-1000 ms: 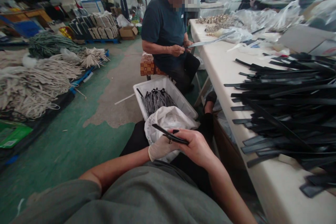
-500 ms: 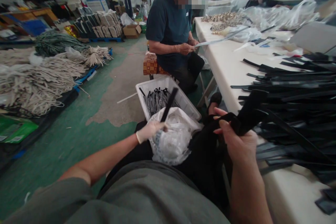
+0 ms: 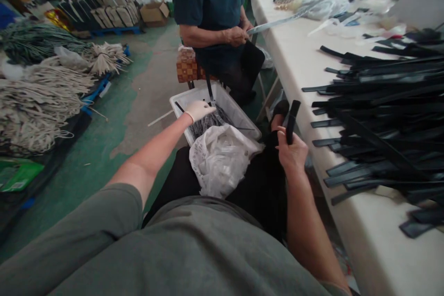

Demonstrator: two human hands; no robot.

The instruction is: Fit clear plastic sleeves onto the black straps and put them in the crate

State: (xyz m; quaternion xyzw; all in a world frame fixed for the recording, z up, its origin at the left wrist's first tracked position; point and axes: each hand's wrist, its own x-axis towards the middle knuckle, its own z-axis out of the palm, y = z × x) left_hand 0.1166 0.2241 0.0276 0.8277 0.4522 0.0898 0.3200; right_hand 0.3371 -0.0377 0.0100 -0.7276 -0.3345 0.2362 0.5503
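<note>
My left hand (image 3: 200,110), in a pale glove, reaches over the white plastic bin (image 3: 248,118) in front of my knees. Its fingers are closed at the lower end of a black strap (image 3: 209,87) that stands nearly upright. Beneath it in the bin lie several grey, clear-wrapped straps (image 3: 208,124) with black ends. My right hand (image 3: 293,150), bare, grips a black strap bundle (image 3: 293,120) upright beside the table edge. On my lap, between the hands, rests a white bag (image 3: 225,157) of crumpled clear plastic pieces.
On the right, a pale-covered table (image 3: 289,62) carries a large pile of black straps (image 3: 378,101). A co-worker (image 3: 211,14) sits beyond the bin, holding a light strip (image 3: 274,23). Bundles of beige cord (image 3: 45,101) lie on the left.
My left hand has moved forward from above the bag to over the bin with the black strap. My right hand has drawn away from the strap pile, still gripping black straps. The view has tilted down.
</note>
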